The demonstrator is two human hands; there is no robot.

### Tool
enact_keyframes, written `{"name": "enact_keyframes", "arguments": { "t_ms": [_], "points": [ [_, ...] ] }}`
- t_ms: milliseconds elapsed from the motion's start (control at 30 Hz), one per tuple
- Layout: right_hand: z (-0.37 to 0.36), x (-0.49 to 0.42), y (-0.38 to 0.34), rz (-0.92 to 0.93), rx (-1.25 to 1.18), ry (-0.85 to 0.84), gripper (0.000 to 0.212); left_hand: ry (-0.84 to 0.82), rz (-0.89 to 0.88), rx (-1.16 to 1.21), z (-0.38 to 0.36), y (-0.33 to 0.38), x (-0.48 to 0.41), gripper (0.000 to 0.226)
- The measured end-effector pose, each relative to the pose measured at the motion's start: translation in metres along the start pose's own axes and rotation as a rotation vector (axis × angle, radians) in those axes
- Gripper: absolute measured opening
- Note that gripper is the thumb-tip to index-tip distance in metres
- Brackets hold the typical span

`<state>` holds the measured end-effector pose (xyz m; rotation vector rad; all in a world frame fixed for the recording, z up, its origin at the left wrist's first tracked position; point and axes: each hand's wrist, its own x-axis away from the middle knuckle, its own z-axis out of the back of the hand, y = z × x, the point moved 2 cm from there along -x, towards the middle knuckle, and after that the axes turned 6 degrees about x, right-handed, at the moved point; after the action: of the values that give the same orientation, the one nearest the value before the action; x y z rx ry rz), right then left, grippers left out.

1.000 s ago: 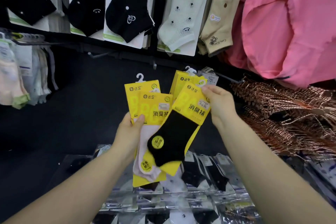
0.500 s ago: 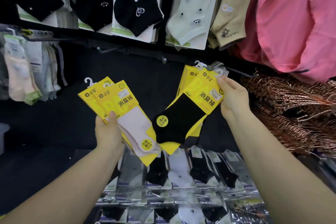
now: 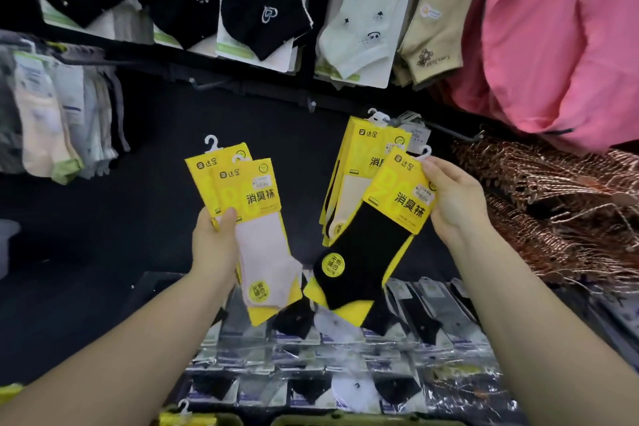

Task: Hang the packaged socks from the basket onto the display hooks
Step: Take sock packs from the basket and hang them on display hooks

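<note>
My left hand grips two yellow-carded packs of pale pink socks, fanned and tilted, their white plastic hooks pointing up. My right hand pinches the top corner of a yellow-carded black sock pack, its white hook just above my fingers. Behind it, more yellow sock packs hang on a display hook that juts from the dark wall. An empty display hook sticks out higher up, left of centre. The basket's rim shows at the bottom edge, with a yellow pack in it.
Rows of hung socks fill the wall above. Bagged socks lie in rows on the shelf below my hands. A heap of copper wire hangers sits on the right, under pink clothing. More socks hang at the left.
My two hands have separated: the left carried the pink packs leftward, while the right kept the black pack by the hanging yellow packs. The left packs have straightened up a little.
</note>
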<state>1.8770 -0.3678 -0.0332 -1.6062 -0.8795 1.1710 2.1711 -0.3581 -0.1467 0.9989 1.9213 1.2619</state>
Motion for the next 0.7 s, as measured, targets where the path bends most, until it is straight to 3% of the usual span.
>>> {"name": "enact_keyframes", "arguments": {
  "t_ms": [133,267,400,700],
  "points": [
    [-0.022,-0.023,-0.024,0.006,0.037,0.045,0.013,-0.115,-0.052,-0.109,-0.003,0.008,0.007,0.011],
    [-0.046,-0.041,-0.032,-0.013,0.167,-0.018,0.014,-0.189,-0.107,-0.157,0.003,0.019,0.006,0.012],
    [-0.057,-0.048,-0.027,-0.079,0.301,0.021,0.018,-0.260,-0.076,-0.167,0.006,0.021,0.006,0.015],
    [-0.052,-0.057,-0.020,-0.045,0.240,0.140,0.012,-0.360,-0.007,-0.099,-0.016,0.013,0.016,0.015]
  ]
}}
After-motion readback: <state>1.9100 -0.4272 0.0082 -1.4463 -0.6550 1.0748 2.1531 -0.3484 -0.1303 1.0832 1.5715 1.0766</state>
